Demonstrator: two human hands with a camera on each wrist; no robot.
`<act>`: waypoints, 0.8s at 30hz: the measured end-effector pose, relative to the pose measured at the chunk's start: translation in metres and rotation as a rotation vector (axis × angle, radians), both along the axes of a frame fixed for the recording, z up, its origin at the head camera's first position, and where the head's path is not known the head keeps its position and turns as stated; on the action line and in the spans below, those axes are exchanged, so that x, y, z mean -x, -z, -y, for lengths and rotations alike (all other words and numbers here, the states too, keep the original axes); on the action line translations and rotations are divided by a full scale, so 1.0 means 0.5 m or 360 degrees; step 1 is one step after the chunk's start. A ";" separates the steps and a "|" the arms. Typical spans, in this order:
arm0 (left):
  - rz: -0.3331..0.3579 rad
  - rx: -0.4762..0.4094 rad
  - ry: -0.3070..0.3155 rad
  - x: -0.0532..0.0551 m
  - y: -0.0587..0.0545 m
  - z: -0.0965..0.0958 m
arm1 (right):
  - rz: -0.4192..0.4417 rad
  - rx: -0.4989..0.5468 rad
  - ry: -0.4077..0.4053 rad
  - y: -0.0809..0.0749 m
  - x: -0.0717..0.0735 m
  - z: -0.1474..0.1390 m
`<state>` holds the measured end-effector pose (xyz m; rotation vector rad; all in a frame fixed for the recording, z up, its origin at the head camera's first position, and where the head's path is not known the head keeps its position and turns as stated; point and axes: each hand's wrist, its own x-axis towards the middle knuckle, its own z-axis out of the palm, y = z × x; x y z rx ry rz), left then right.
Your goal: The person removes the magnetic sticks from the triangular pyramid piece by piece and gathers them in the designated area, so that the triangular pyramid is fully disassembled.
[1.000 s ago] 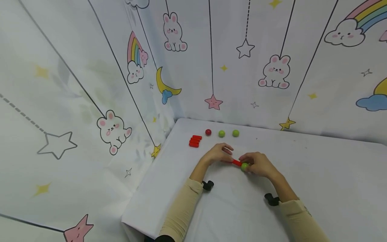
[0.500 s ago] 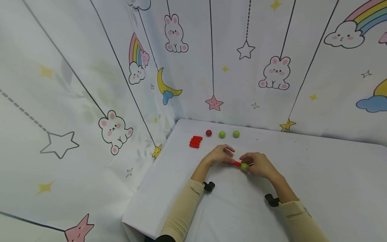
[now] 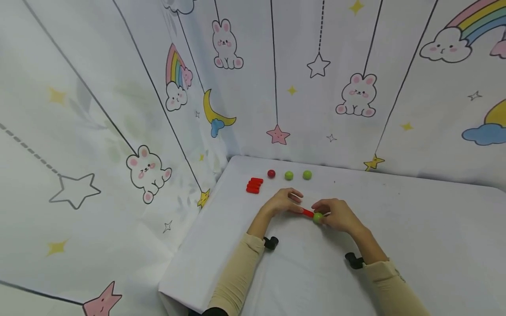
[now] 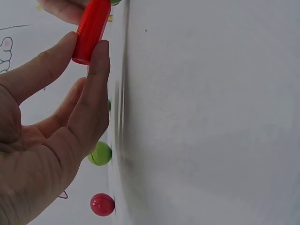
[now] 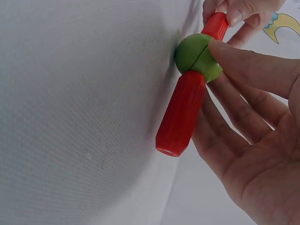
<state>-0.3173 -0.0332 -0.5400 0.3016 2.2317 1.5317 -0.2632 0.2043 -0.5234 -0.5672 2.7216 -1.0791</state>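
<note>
Between thumb and fingertips, my left hand [image 3: 282, 202] pinches the end of a red ribbed rod [image 4: 91, 32]. The rod's other end meets a green ball [image 5: 198, 57], which my right hand [image 3: 337, 215] pinches with thumb and fingers. A second red rod [image 5: 182, 112] sticks out of the ball's opposite side, seen in the right wrist view; its free end points toward that camera. In the head view the right fingers hide most of this second rod. Ball and rods sit close over the white table, and whether they touch it I cannot tell.
Several red rods [image 3: 254, 185] lie side by side at the table's back left. Behind the hands stand a red ball [image 3: 271, 174], a green ball [image 3: 289, 175] and another green ball [image 3: 307, 174] in a row. A patterned white curtain [image 3: 253, 101] borders the white table [image 3: 415, 228].
Only tiny shifts show: the head view moves slightly, and the green ball drifts a little to the left. Both hands keep the same holds.
</note>
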 end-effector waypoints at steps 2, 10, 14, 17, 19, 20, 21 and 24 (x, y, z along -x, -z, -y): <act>-0.0006 0.0010 -0.0016 0.001 0.000 0.002 | 0.0006 0.0004 -0.0009 0.001 0.001 0.001; -0.0030 0.0017 -0.0014 0.002 0.002 0.007 | 0.0028 0.0016 0.0011 0.007 0.003 0.005; -0.0046 0.0030 -0.0025 -0.001 -0.001 0.012 | 0.0043 0.0059 -0.0014 0.012 0.003 0.008; -0.0066 0.0042 -0.0021 0.000 -0.005 0.015 | 0.0042 0.0064 -0.0007 0.012 0.002 0.010; -0.0068 0.0051 -0.0018 0.002 -0.007 0.014 | 0.0029 0.0052 -0.0005 0.010 0.002 0.008; -0.0065 0.0057 -0.0018 0.003 -0.008 0.013 | 0.0026 0.0047 0.0000 0.010 0.002 0.007; -0.0059 0.0061 -0.0020 0.004 -0.008 0.013 | 0.0033 0.0041 0.0017 0.010 0.002 0.007; -0.0035 0.0064 -0.0038 0.006 -0.009 0.010 | 0.0034 0.0033 0.0016 0.010 0.002 0.007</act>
